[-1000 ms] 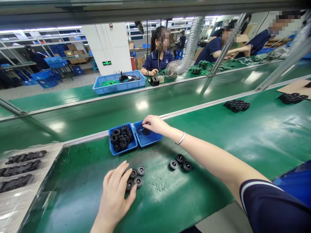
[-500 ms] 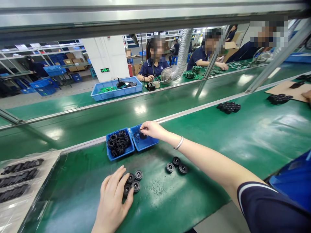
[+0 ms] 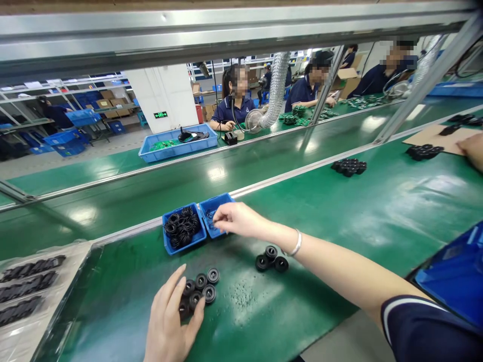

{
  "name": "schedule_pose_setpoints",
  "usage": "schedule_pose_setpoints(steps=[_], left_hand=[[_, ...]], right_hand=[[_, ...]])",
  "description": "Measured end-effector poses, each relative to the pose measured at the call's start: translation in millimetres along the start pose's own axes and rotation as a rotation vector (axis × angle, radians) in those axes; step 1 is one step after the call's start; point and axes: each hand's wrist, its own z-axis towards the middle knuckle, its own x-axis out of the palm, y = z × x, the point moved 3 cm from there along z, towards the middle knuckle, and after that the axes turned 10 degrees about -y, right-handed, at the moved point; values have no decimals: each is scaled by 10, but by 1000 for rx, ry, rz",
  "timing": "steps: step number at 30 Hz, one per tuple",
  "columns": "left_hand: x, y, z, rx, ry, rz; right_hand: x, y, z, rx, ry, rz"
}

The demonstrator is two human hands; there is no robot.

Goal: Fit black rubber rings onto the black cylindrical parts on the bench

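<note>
My left hand (image 3: pixel 169 317) is cupped over a cluster of black rubber bushings (image 3: pixel 198 290) on the green belt, its fingers and thumb around them. My right hand (image 3: pixel 239 221) sits at the near edge of a small blue bin (image 3: pixel 222 203), fingers pinched together. Thin black rings (image 3: pixel 210 216) lie in that bin, and anything between my fingers is hidden. Next to it, a second blue bin (image 3: pixel 184 246) holds a heap of black rubber rings (image 3: pixel 183 227). Three more bushings (image 3: pixel 270 259) stand to the right of my left hand.
Clear plastic (image 3: pixel 33 281) with rows of black parts lies at the left. Further bushings (image 3: pixel 349 167) stand on the belt, and a co-worker's hand (image 3: pixel 471 151) rests on cardboard at the right. A metal rail (image 3: pixel 302 168) runs behind the bins. A blue crate (image 3: pixel 453 276) is at lower right.
My right hand has come back out of the small bin toward me. My left hand has shifted slightly over the bushings. The whole view has tilted a little.
</note>
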Motion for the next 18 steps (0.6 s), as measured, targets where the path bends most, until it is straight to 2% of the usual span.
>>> schedule_pose_setpoints(steps=[3, 6, 10, 12, 14, 16, 18], left_hand=[[52, -189, -6, -115, 104, -47], [189, -370, -80, -204, 217, -166], [387, -458, -277, -329, 318, -440], [452, -477, -378, -481, 360, -593], [481, -519, -452, -689, 381, -708], [477, -588, -484, -892, 408, -772], [451, -666, -469, -1027, 446, -822]], right_hand=[[75, 208, -398, -37, 128, 51], [156, 299, -759, -82, 239, 69], [217, 259, -1075, -118, 249, -50], [237, 221, -1176, -104, 259, -67], [252, 185, -1256, -67, 282, -48], [261, 145, -1324, -21, 293, -16], [274, 97, -1394, 20, 295, 31]])
